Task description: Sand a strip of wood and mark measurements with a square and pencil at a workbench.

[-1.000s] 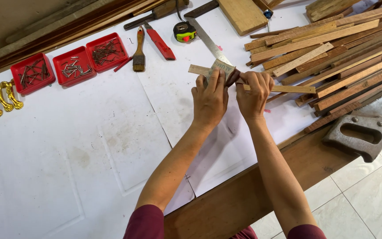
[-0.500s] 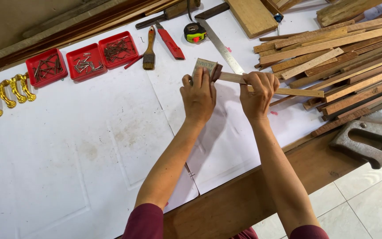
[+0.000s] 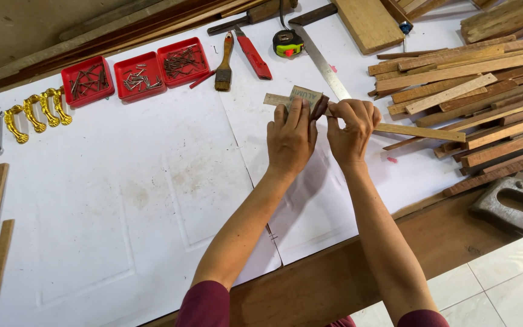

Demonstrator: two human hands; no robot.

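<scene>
The left hand presses flat on a folded sheet of sandpaper over a thin wooden strip at the bench's twelve o'clock, while the right hand pinches the strip at three o'clock of it. This looks like sanding the strip; a steady hold seems needed.

A strip is held flat on the desk under the fingers of both hands, and a small block is pressed between them. A steel rule lies just behind the fingers, with a tape measure behind that. Three trays of nails are set behind and to the left, hooks further left. A brush and a knife lie between trays and tape. A stack of slats lies to the right, a saw handle nearer the desk edge.
</scene>
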